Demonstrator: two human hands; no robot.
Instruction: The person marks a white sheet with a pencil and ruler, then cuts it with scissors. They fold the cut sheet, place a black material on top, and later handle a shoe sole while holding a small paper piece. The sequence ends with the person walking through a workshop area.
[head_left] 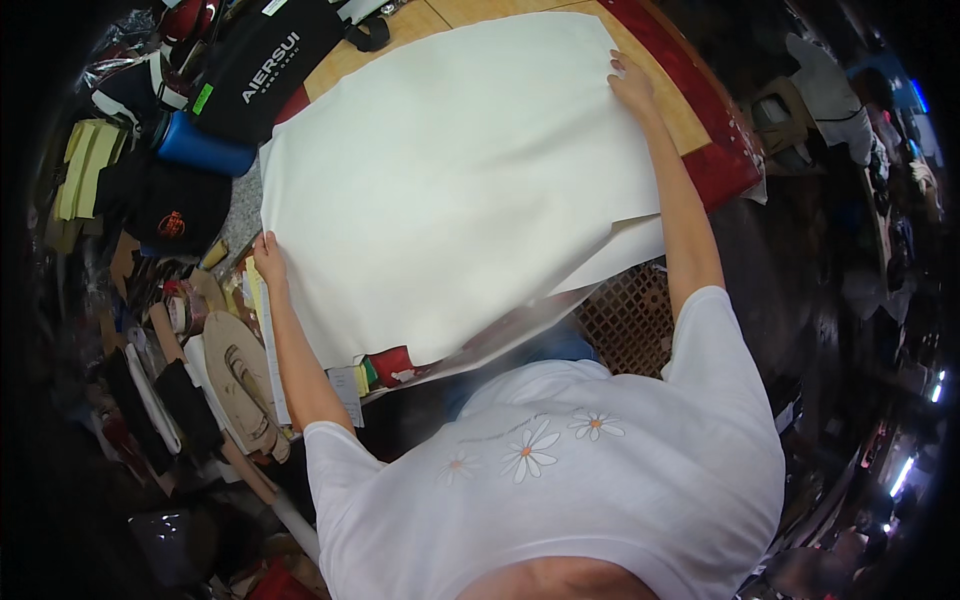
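A large white sheet [460, 190], smooth like paper or thin vinyl, spreads over the table in front of me. My left hand [268, 258] is closed on its left edge, the fingertips showing at the border. At the far right corner my right hand [632, 85] pinches the opposite edge, arm stretched forward. The sheet's near edge sags past the table's front, and at the right a fold [625, 245] hangs down.
Tan table boards [430, 20] with a red border [725, 170] lie beneath. To the left are a black bag [270, 70], a blue cylinder [205, 148], a black cap [160, 210] and cardboard templates [240, 370]. A brown lattice seat [630, 315] sits near my right side.
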